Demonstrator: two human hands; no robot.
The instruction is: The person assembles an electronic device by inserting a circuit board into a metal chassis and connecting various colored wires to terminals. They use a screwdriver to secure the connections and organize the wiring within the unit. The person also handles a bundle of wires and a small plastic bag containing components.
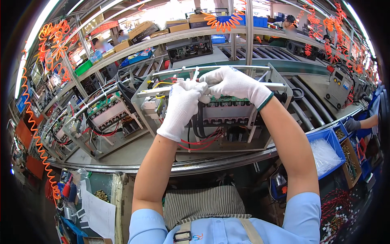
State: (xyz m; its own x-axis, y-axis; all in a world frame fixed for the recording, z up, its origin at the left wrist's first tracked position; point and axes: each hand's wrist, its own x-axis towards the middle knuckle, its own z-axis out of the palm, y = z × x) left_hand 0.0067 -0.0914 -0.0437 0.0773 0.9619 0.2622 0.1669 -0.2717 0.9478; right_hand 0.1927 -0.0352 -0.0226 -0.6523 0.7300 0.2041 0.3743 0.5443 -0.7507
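Observation:
My left hand (185, 103) and my right hand (231, 83), both in white knit gloves, meet over the upper rail of an open metal-framed electrical unit (227, 118). Their fingers are closed and pressed together at the tips, hiding whatever is pinched there. A short white strip (196, 73), perhaps a cable tie, sticks up beside the fingertips. Thick black cables (199, 122) hang below my left hand in front of the green circuit boards. Red wires (203, 142) loop at the unit's lower front, and a yellow wire (162, 84) lies left of the left glove.
A similar open unit (109, 114) stands to the left. At the right are a blue bin (325, 156) of thin white strips, a box of small brass parts (349, 158) and another person's gloved hand (352, 124). A grey boxed machine (340, 87) stands on the rollers beyond.

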